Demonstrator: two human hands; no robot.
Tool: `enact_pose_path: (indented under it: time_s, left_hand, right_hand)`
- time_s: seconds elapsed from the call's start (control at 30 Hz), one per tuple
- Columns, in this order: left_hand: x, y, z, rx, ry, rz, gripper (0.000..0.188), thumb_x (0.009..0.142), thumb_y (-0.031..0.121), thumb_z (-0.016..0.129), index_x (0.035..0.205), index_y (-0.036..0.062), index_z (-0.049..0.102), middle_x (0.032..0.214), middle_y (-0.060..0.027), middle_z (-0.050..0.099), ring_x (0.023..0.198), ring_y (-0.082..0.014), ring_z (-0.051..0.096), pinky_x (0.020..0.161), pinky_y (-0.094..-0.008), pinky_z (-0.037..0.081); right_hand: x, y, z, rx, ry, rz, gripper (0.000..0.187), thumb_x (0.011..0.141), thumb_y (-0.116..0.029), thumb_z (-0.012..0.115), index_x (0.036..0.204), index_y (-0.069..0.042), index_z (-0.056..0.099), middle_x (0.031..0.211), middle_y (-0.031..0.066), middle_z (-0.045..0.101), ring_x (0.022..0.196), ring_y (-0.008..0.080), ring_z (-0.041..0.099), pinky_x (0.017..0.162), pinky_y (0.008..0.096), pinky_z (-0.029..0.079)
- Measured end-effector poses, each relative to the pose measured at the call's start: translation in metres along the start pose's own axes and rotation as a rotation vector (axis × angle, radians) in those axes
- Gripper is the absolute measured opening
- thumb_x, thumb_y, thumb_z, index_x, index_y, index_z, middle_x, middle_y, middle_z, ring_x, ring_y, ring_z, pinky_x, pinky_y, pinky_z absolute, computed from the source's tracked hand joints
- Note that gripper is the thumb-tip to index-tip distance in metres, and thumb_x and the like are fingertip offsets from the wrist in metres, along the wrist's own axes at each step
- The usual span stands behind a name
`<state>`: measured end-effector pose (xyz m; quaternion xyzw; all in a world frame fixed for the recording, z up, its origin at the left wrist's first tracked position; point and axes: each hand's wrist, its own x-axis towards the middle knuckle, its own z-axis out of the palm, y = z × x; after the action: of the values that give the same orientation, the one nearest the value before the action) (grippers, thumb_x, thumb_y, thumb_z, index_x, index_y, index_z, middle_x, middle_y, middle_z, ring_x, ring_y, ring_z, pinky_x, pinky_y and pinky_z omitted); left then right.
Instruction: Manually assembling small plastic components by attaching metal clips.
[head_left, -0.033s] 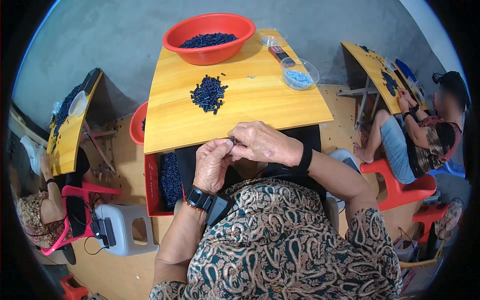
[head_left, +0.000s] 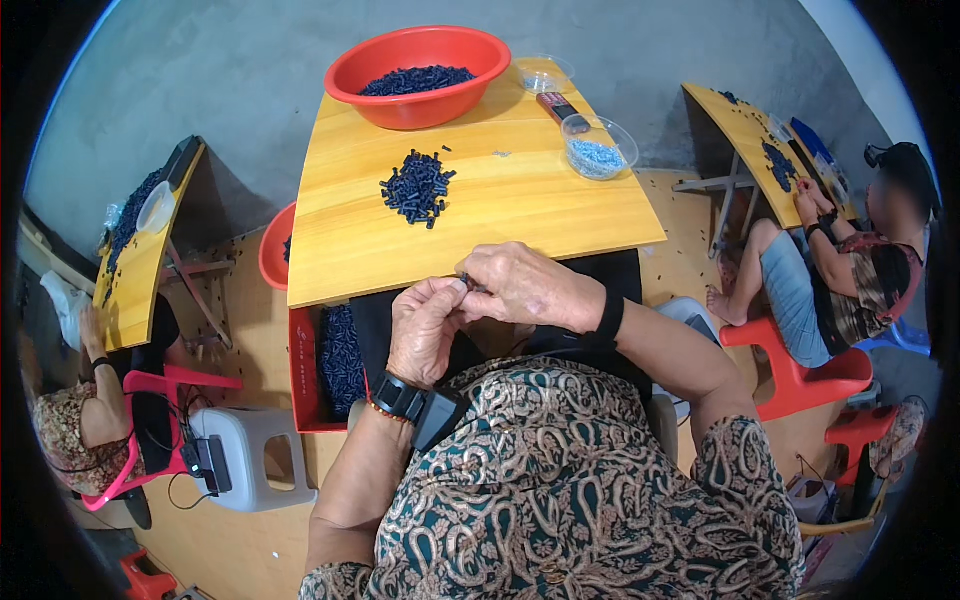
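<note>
Just off the near edge of the wooden table (head_left: 330,275), my left hand (head_left: 424,325) and my right hand (head_left: 530,288) meet with fingertips pinched together. A small dark piece (head_left: 466,282) shows between them, mostly covered by the fingers; it resembles the short dark blue tubular pieces on the table. Those pieces form a loose pile (head_left: 417,188) beyond my hands. Farther back stands a red basin (head_left: 420,106) holding many more of them. A clear round tub (head_left: 601,157) of small light blue pieces sits at the right.
A dark phone-like device (head_left: 557,108) and another clear tub (head_left: 545,75) lie at the back right. Below the left edge, a red box (head_left: 302,370) holds more dark pieces. People work at side tables on the left (head_left: 140,300) and right (head_left: 735,115). A grey stool (head_left: 255,450) stands at left.
</note>
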<state>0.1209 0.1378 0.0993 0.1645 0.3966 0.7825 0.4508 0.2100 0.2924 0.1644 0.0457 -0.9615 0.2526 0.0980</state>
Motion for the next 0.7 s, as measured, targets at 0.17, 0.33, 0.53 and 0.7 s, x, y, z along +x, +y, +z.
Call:
enact_pose_path:
  time_s: [0.17,0.33,0.53,0.7]
  left_hand:
    - [0.002,-0.005,-0.006,0.052,-0.014,0.042,0.012,0.094,0.008,0.057,0.093,-0.002,0.063,0.083,-0.0104,0.069,0.074,-0.0196,0.068,0.077,-0.0353,0.056]
    - [0.004,-0.006,-0.006,0.033,0.042,0.121,0.011,0.093,0.008,0.06,0.091,-0.0025,0.063,0.082,-0.0082,0.067,0.073,-0.0171,0.065,0.073,-0.0319,0.054]
    - [0.001,-0.001,0.0,0.057,0.113,0.169,0.007,0.089,0.003,0.063,0.083,0.0006,0.063,0.077,-0.0025,0.063,0.064,-0.0084,0.056,0.062,-0.0229,0.047]
    - [0.007,0.002,-0.002,0.131,0.136,0.229,0.006,0.089,0.003,0.063,0.083,0.0013,0.063,0.077,-0.0024,0.063,0.064,-0.0084,0.055,0.061,-0.0232,0.047]
  right_hand:
    - [0.0,-0.001,0.009,0.043,0.038,-0.029,0.023,0.081,-0.016,0.063,0.08,0.007,0.058,0.08,0.024,0.061,0.078,0.0411,0.062,0.073,0.0459,0.051]
    - [0.005,0.001,0.012,-0.053,0.049,-0.096,0.022,0.081,-0.016,0.063,0.083,0.005,0.059,0.081,0.0226,0.061,0.078,0.04,0.063,0.07,0.0445,0.052]
    - [0.003,-0.004,0.015,-0.144,0.091,-0.18,0.019,0.079,-0.014,0.065,0.083,0.003,0.059,0.081,0.0202,0.061,0.076,0.0378,0.063,0.068,0.043,0.053]
    - [0.013,0.015,0.029,0.045,0.276,-0.253,0.022,0.078,-0.015,0.068,0.09,0.002,0.06,0.075,0.0155,0.059,0.068,0.0345,0.063,0.063,0.042,0.052]
